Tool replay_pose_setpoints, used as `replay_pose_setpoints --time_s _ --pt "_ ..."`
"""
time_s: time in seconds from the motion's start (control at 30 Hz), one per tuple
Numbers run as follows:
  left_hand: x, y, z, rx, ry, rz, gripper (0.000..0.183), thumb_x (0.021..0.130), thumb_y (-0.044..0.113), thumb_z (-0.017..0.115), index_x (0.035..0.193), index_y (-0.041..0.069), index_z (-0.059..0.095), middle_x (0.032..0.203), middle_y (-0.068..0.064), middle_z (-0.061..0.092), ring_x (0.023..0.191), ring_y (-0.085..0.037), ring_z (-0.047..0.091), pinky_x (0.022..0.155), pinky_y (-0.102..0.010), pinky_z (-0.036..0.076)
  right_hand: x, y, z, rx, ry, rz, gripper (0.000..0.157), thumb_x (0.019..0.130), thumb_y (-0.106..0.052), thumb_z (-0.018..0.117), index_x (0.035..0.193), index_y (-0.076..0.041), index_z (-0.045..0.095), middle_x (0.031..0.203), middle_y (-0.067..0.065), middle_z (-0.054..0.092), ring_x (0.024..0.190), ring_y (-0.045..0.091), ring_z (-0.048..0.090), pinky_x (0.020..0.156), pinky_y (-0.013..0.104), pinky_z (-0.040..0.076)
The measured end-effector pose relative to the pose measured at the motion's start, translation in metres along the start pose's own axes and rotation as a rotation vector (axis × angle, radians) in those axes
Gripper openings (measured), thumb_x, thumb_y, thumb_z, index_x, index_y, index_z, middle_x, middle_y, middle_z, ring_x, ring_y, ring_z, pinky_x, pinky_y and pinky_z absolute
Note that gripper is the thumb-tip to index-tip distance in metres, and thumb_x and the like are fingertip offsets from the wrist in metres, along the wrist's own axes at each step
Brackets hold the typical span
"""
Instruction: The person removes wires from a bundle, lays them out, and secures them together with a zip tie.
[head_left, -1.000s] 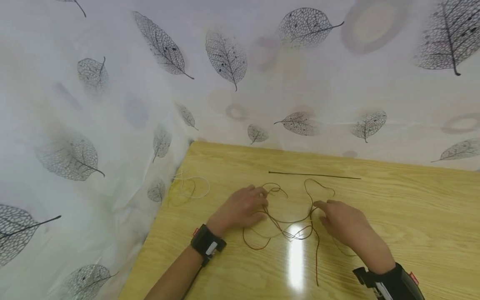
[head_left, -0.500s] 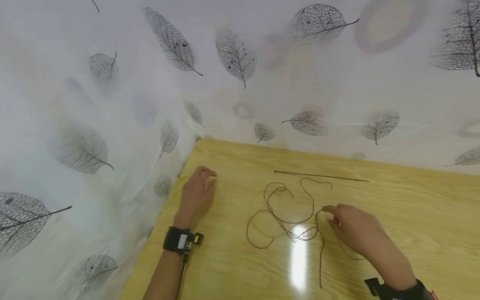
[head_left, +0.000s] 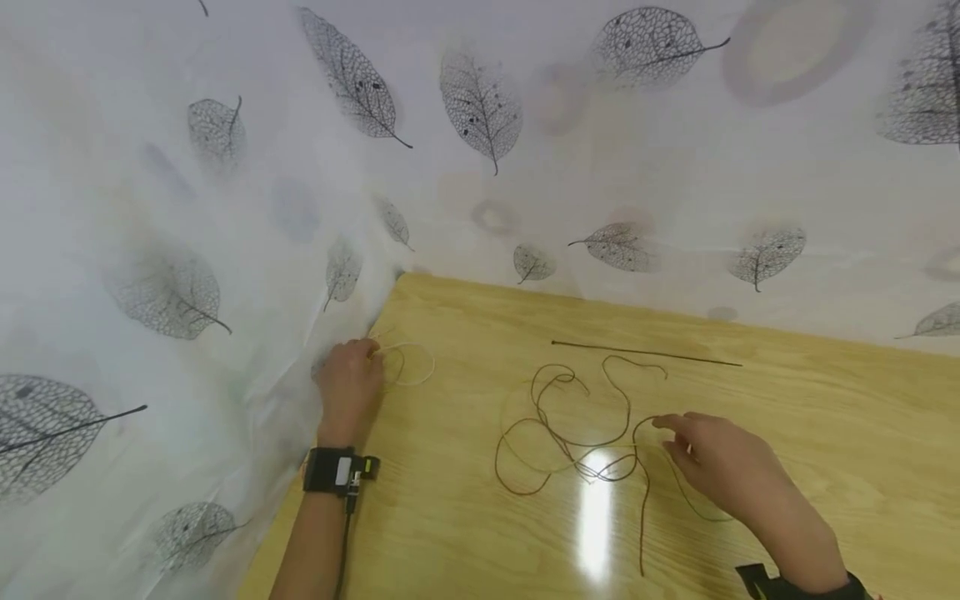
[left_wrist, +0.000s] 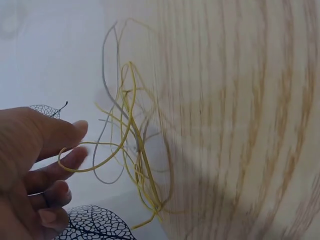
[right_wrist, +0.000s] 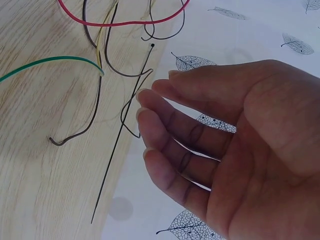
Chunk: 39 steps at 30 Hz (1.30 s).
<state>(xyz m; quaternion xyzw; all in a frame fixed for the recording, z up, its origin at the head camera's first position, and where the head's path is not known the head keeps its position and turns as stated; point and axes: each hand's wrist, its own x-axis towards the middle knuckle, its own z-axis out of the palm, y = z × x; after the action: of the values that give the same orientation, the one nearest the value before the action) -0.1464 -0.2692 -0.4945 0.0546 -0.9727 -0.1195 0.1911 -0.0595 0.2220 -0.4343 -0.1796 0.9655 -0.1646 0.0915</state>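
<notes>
At the table's left edge, my left hand (head_left: 348,387) reaches in among a loose bunch of yellow (left_wrist: 131,110) and pale grey-white cords (left_wrist: 104,65). In the left wrist view a yellow loop passes between thumb and forefinger, which stand slightly apart. My right hand (head_left: 723,454) hovers with loosely bent fingers beside a tangle of cords on the table. The right wrist view shows nothing between those fingers. That tangle has a dark cord (head_left: 628,400), a red cord (head_left: 517,493), a green cord (head_left: 701,512) and a thin yellow one.
A thin straight black rod (head_left: 645,353) with a small knob at one end lies behind the tangle. Leaf-printed white sheeting (head_left: 480,208) rises behind and to the left of the wooden table (head_left: 465,542). Light glares on the tabletop (head_left: 595,525).
My left hand has left the dark and red tangle and moved left to the yellow and white cords. The right hand has drawn slightly back from the tangle.
</notes>
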Motion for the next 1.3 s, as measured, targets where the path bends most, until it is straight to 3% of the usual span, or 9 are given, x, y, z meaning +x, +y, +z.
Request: replay_pose_setpoints --time_s 0.17,0.3,0.37,0.53,0.6,0.73,0.9,1.07,1.3 --pt "0.001 0.004 -0.014 -0.009 0.035 -0.032 0.014 0.090 0.024 0.068 0.096 0.015 0.076 0.084 -0.010 0.071 0.074 -0.032 0.059 0.055 -0.049 0.044 0.001 -0.002 0.000 -0.003 0.033 -0.031 0.030 0.088 -0.012 0.070 0.117 -0.010 0.070 0.075 -0.008 0.063 0.057 0.005 0.050 0.042 0.023 0.039" --pt "0.010 0.016 -0.032 -0.166 0.112 -0.035 0.014 0.089 0.021 0.070 0.096 0.010 0.077 0.085 -0.008 0.074 0.063 -0.027 0.060 0.053 -0.042 0.045 0.004 -0.007 -0.001 -0.002 0.044 -0.047 0.028 0.088 -0.013 0.069 0.116 -0.011 0.070 0.074 -0.009 0.061 0.058 0.005 0.049 0.042 0.023 0.039" --pt "0.015 0.022 -0.038 -0.285 0.139 -0.035 0.014 0.089 0.020 0.072 0.095 0.009 0.077 0.086 -0.006 0.076 0.055 -0.019 0.061 0.050 -0.033 0.046 0.005 -0.011 -0.002 -0.001 0.047 -0.053 0.028 0.088 -0.013 0.069 0.116 -0.011 0.070 0.074 -0.009 0.060 0.057 0.005 0.049 0.042 0.023 0.038" --pt "0.019 0.031 -0.047 -0.808 0.079 -0.027 0.016 0.090 0.010 0.071 0.100 -0.003 0.075 0.091 -0.021 0.074 0.042 -0.008 0.060 0.040 -0.013 0.047 0.013 -0.027 -0.006 0.000 0.057 -0.087 0.028 0.088 -0.013 0.069 0.116 -0.011 0.070 0.075 -0.010 0.061 0.058 0.004 0.050 0.045 0.022 0.040" --pt "0.018 0.035 -0.049 -0.994 0.021 -0.046 0.018 0.091 0.004 0.068 0.104 -0.008 0.072 0.098 -0.028 0.071 0.047 -0.012 0.064 0.044 -0.014 0.053 0.018 -0.034 -0.007 0.001 0.058 -0.113 0.028 0.088 -0.013 0.069 0.115 -0.012 0.070 0.075 -0.011 0.062 0.059 0.004 0.050 0.046 0.022 0.041" --pt "0.018 0.039 -0.047 -1.139 -0.023 -0.094 0.022 0.093 0.001 0.063 0.109 -0.013 0.068 0.111 -0.033 0.065 0.065 -0.025 0.071 0.058 -0.026 0.061 0.026 -0.048 -0.008 0.005 0.064 -0.170 0.027 0.086 -0.013 0.070 0.114 -0.013 0.071 0.073 -0.012 0.060 0.058 0.003 0.048 0.046 0.021 0.041" --pt "0.018 0.041 -0.049 -1.254 0.070 -0.059 0.027 0.092 0.000 0.065 0.112 -0.018 0.064 0.115 -0.032 0.063 0.078 -0.034 0.071 0.063 -0.034 0.061 0.031 -0.058 -0.010 -0.002 0.083 -0.200 0.028 0.086 -0.014 0.072 0.113 -0.013 0.072 0.075 -0.010 0.062 0.057 0.003 0.047 0.046 0.022 0.041" --pt "0.017 0.056 -0.054 -1.221 0.117 0.049 0.018 0.084 -0.007 0.071 0.102 -0.010 0.072 0.099 -0.019 0.074 0.078 -0.021 0.073 0.057 -0.025 0.060 0.036 -0.067 -0.010 -0.026 0.111 -0.259 0.027 0.085 -0.015 0.072 0.112 -0.014 0.072 0.076 -0.010 0.064 0.060 0.003 0.053 0.049 0.023 0.047" --pt "0.006 0.095 -0.064 -1.178 -0.079 0.261 0.024 0.079 -0.018 0.070 0.102 -0.012 0.069 0.093 -0.029 0.071 0.075 -0.027 0.072 0.056 -0.025 0.058 0.047 -0.084 -0.013 -0.038 0.136 -0.330 0.029 0.085 -0.014 0.072 0.114 -0.015 0.071 0.076 -0.010 0.063 0.061 0.005 0.055 0.050 0.022 0.048"
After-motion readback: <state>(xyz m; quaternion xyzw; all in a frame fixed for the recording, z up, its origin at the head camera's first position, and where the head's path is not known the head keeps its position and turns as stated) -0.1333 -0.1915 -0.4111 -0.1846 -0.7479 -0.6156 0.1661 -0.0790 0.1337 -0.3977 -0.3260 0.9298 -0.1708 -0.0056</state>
